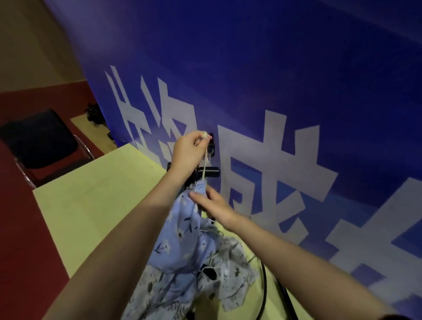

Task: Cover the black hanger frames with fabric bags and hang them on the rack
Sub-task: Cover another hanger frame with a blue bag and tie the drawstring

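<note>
Cord [206, 157] runs taut from our left hand [189, 151], which pinches its end up at 12 o'clock to cinch the bag [184, 235]. Our right hand [212, 205] grips the gathered neck just below the rack [206, 172], steadying it; the bag hangs toward 6 o'clock, its hanger hidden.

I am standing over a pale yellow-green table [94, 202] that is butting up against a blue banner [274, 74] carrying large white characters [272, 157]. A black-seated chair [40, 139] with chrome legs is sitting on the red floor [19, 238] beyond the table's far corner. Something dark [94, 113] is lying at the banner's foot; I am unable to identify it. A tan wall [21, 39] is showing behind.
</note>
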A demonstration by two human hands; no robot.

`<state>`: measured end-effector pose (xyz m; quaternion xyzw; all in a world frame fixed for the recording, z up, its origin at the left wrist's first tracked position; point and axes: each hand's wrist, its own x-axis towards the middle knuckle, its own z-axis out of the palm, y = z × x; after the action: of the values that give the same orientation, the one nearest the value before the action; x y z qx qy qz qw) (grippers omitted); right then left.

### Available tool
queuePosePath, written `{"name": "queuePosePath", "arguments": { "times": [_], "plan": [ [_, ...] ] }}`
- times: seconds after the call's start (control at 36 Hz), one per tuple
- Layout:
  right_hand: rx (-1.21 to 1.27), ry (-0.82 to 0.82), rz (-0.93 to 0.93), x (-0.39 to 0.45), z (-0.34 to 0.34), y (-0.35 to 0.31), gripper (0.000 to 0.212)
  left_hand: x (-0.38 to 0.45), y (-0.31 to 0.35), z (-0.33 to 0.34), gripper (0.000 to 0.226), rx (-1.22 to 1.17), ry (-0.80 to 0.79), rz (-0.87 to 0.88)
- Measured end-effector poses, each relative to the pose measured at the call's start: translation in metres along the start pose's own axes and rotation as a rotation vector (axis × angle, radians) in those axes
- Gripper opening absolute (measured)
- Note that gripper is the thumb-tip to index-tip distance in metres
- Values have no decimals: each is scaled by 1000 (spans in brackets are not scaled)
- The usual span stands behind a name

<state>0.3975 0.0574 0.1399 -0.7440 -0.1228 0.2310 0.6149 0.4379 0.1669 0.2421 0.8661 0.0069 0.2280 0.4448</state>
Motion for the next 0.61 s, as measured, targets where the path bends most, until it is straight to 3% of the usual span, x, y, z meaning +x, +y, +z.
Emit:
{"name": "queuePosePath", "arguments": {
  "times": [0.06, 0.19, 0.25, 0.36, 0.42, 0.5, 0.61],
  "plan": [
    [79, 64, -13, 10, 4, -7, 16, 6, 0, 2, 18, 17, -8, 14],
    [68, 136, -80, 29, 2, -12, 47, 15, -20, -22, 36, -13, 57, -68],
    [59, 134, -82, 34, 4, -11, 46, 14, -30, -34, 46, -43, 147, -105],
    [17, 109, -82, 44, 13, -4, 44, 9, -53, -47, 35, 78, 373, -168],
    [7, 99, -76, 45, 19, -3, 45, 8, -68, -53, 27, 238, 399, -212],
    [32, 75, -67, 42, 31, -6, 61, 12, -88, -63, 21, 454, 279, -263],
    [45, 41, -46, 46, 43, 3, 42, 11, -95, -74, 25, 646, -8, -175]
  ]
}}
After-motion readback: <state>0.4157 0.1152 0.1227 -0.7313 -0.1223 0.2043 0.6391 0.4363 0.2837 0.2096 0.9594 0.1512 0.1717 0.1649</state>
